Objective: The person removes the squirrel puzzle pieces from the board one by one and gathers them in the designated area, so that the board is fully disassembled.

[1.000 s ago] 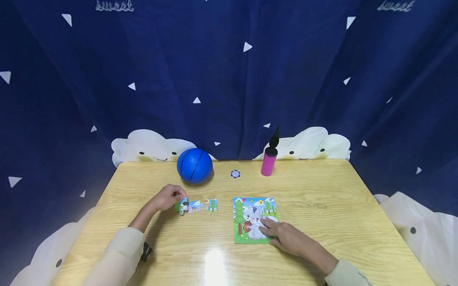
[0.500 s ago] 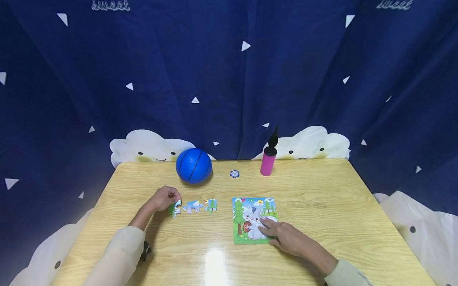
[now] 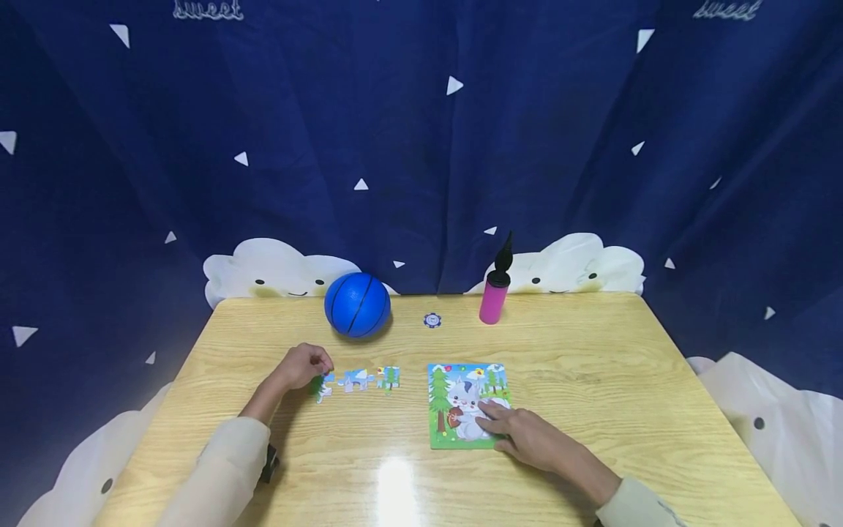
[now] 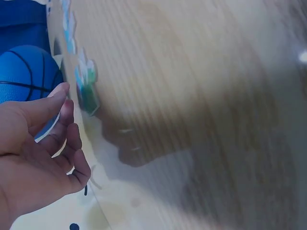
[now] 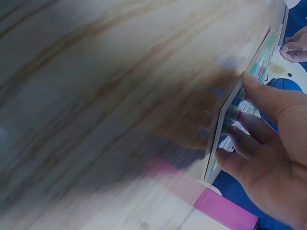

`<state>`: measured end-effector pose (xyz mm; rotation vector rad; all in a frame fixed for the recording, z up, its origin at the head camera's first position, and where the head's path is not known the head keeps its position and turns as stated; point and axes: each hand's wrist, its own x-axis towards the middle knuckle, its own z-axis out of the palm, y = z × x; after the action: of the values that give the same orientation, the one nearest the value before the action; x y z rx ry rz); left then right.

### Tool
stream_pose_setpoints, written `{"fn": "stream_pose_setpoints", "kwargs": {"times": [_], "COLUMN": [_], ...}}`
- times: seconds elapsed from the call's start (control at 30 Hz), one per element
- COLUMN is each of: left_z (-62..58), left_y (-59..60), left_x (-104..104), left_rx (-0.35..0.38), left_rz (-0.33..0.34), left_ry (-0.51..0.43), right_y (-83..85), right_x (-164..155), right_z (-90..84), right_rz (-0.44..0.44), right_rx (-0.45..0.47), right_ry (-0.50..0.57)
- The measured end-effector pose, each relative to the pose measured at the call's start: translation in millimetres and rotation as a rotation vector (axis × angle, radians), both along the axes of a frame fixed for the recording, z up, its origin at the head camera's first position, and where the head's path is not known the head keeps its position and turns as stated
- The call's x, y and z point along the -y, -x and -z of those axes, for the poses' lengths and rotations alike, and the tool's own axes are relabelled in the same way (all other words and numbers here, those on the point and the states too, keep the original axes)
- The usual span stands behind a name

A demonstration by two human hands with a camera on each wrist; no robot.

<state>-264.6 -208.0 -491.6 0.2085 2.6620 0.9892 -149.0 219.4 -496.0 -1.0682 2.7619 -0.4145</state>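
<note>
My left hand (image 3: 305,364) hovers at the left end of a short row of jigsaw pieces, its fingers loosely bent and nothing between them. In the left wrist view, a green and white jigsaw piece (image 4: 88,91) lies on the table just past the fingertips. To its right are a pale blue jigsaw piece (image 3: 356,380) and one with a tree (image 3: 389,377). My right hand (image 3: 523,433) rests with extended fingers on the lower right of a square squirrel puzzle (image 3: 454,380); in the right wrist view its thumb is at the board's edge.
Behind the loose pieces sits a blue basketball (image 3: 357,305). A blue and white poker chip (image 3: 432,320) lies right of it, and a pink hand pump (image 3: 494,298) with a black top stands farther right. A dark blue curtain (image 3: 395,146) hangs behind the wooden table (image 3: 593,351).
My left hand has carried the green and white piece a little to the left, away from the row, and let it go on the table. The right hand stays on the puzzle.
</note>
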Motion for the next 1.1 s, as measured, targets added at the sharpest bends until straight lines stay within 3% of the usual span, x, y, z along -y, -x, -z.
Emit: {"fn": "stream_pose_setpoints", "kwargs": {"times": [0.17,0.47,0.87,1.1], "left_z": [-3.8,-9.0,-12.2,-17.3], "left_y": [0.6,-0.7,-11.2,-17.3], "left_x": [-7,-42,-119,-165], "left_rx": [-0.018,-0.071,-0.065,-0.037], "left_rz": [0.014,0.109,0.274,0.347], "left_ry": [-0.030,-0.065,-0.112,-0.137], "right_y": [-0.1,-1.3,-3.7,-4.8], "right_x": [1,1,-13,-24], "right_z": [-0.4,-0.8,-3.8,-3.6], "right_rz": [0.009,-0.004,0.026,0.068], "right_rx": [-0.005,-0.076,-0.104,-0.073], "right_ry": [-0.014,-0.029,0.020,0.028]}}
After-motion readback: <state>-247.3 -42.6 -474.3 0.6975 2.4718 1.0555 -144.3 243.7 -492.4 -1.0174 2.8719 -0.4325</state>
